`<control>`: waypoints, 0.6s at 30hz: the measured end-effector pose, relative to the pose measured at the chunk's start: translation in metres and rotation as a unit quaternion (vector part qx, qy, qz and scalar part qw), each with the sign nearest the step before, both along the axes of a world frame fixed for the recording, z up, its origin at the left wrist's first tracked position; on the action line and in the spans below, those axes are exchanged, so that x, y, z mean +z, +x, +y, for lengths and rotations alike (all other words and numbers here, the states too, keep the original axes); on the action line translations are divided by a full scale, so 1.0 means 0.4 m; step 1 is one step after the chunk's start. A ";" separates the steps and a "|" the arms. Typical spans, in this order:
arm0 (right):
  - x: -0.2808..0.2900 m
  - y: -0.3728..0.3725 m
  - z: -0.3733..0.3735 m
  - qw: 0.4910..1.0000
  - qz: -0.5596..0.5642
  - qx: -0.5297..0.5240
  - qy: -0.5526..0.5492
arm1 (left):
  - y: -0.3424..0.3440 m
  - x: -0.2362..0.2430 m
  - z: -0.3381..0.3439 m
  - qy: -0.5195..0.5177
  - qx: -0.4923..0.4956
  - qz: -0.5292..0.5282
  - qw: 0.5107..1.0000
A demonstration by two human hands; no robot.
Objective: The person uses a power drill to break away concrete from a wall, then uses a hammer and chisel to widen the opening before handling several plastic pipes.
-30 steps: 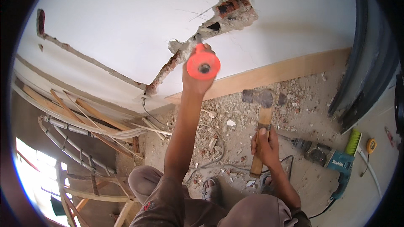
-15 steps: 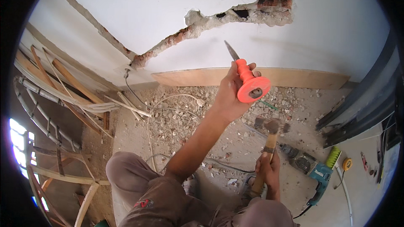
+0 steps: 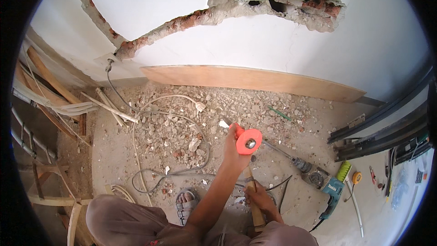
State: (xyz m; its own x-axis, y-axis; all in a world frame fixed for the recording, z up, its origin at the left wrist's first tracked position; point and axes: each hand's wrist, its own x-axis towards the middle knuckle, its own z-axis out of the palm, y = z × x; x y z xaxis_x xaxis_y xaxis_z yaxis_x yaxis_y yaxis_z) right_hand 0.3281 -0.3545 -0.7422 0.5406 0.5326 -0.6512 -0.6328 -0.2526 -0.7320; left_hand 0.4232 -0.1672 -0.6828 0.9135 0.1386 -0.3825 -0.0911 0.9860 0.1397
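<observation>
- A white plastered wall (image 3: 273, 48) with a ragged, brick-red and grey groove (image 3: 200, 20) rises behind a floor strewn with grey rubble (image 3: 182, 130); a long pale wooden board (image 3: 246, 78) edges the wall's foot.
- Open room lies over the rubble between hands and board; a teal-and-black power drill (image 3: 321, 180) borders the right.
- The left hand (image 3: 233, 149), forearm extended, grips a steel chisel with a round orange guard (image 3: 244, 146), well apart from the groove.
- The right hand (image 3: 260, 197), nearer the knees, clasps a wooden-handled hammer (image 3: 257, 216), its head mostly hidden.
</observation>
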 end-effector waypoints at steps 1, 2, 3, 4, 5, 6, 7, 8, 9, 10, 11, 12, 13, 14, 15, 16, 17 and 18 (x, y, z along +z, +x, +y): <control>-0.003 -0.003 0.012 1.000 -0.001 -0.006 0.008 | -0.004 0.004 0.005 0.046 0.003 0.009 0.999; -0.004 -0.007 0.022 1.000 -0.003 -0.013 0.017 | -0.006 0.009 0.009 0.092 0.005 0.018 0.996; -0.006 -0.007 0.029 0.998 0.045 -0.034 0.017 | -0.011 0.016 0.008 0.217 0.004 0.029 0.976; 0.004 -0.001 0.047 0.994 0.094 -0.055 0.019 | -0.013 0.017 0.014 0.274 0.001 0.040 0.961; 0.010 0.002 0.059 0.987 0.142 -0.075 0.022 | -0.015 0.018 0.018 0.330 -0.002 0.053 0.943; 0.004 0.001 0.063 0.978 0.181 -0.098 0.045 | -0.013 0.010 0.023 0.318 -0.008 0.066 0.946; -0.007 -0.001 0.062 0.965 0.220 -0.124 0.069 | -0.015 0.020 0.020 0.374 -0.027 0.082 0.924; -0.011 -0.004 0.058 0.950 0.258 -0.152 0.091 | -0.014 0.046 0.015 0.426 -0.047 0.098 0.898; -0.012 -0.013 0.058 0.945 0.263 -0.171 0.093 | -0.024 0.077 0.002 0.539 -0.076 0.115 0.831; -0.012 -0.024 0.073 0.940 0.270 -0.183 0.100 | -0.028 0.080 0.004 0.496 -0.084 0.128 0.855; -0.013 -0.034 0.083 0.934 0.277 -0.196 0.107 | -0.030 0.084 0.003 0.451 -0.090 0.141 0.877; -0.013 -0.041 0.092 0.933 0.279 -0.198 0.112 | -0.019 0.065 0.007 0.229 -0.077 0.142 0.960; -0.013 -0.046 0.099 0.932 0.279 -0.201 0.117 | -0.014 0.050 0.006 -0.006 -0.060 0.136 0.989; -0.011 -0.050 0.105 0.930 0.280 -0.204 0.122 | -0.014 0.036 0.000 -0.025 -0.057 0.172 0.983; -0.012 -0.051 0.109 0.923 0.294 -0.211 0.134 | -0.008 0.040 -0.007 -0.043 -0.054 0.208 0.976; -0.009 -0.051 0.111 0.915 0.306 -0.218 0.147 | -0.004 0.044 -0.015 -0.060 -0.051 0.243 0.967; -0.007 -0.051 0.112 0.907 0.319 -0.225 0.160 | -0.002 0.044 -0.021 -0.060 -0.057 0.236 0.968; -0.014 -0.051 0.115 0.901 0.329 -0.233 0.159 | -0.001 0.043 -0.027 -0.061 -0.063 0.229 0.970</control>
